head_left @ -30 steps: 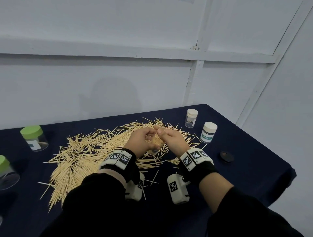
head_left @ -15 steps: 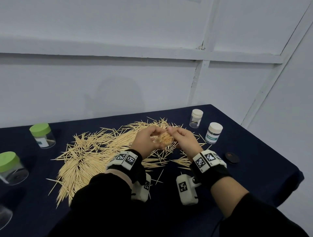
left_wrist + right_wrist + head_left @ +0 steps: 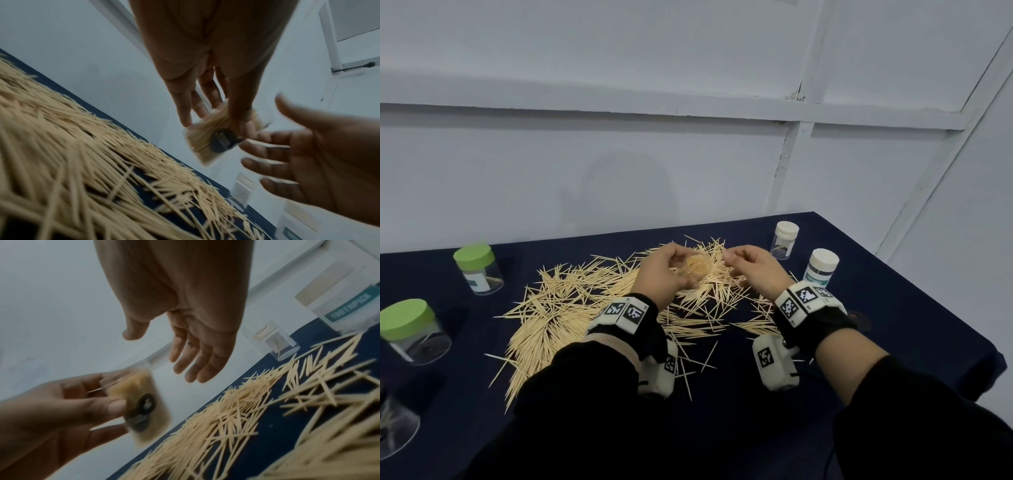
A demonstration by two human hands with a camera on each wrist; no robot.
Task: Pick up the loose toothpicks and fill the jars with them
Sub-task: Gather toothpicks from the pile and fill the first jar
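Two hands meet above the toothpick pile (image 3: 571, 308) on the dark desk (image 3: 893, 308). Left hand (image 3: 666, 270) grips a clear jar (image 3: 698, 266) packed with toothpicks, fingers (image 3: 186, 112) and thumb curled round its wall; the jar is lifted off the desk, mouth toward the head camera, a dark round label (image 3: 223, 141) on its side. Right hand (image 3: 751, 265) is just beside the jar, apart from it, fingers (image 3: 193, 363) spread loosely and holding nothing. At right stand two white-capped jars: the far one (image 3: 784, 240) holds only a few toothpicks, the near one (image 3: 821, 267) bears a teal label. At left stand two green-lidded jars (image 3: 477, 269) (image 3: 412, 330); a clear container (image 3: 395, 428) sits at the left edge
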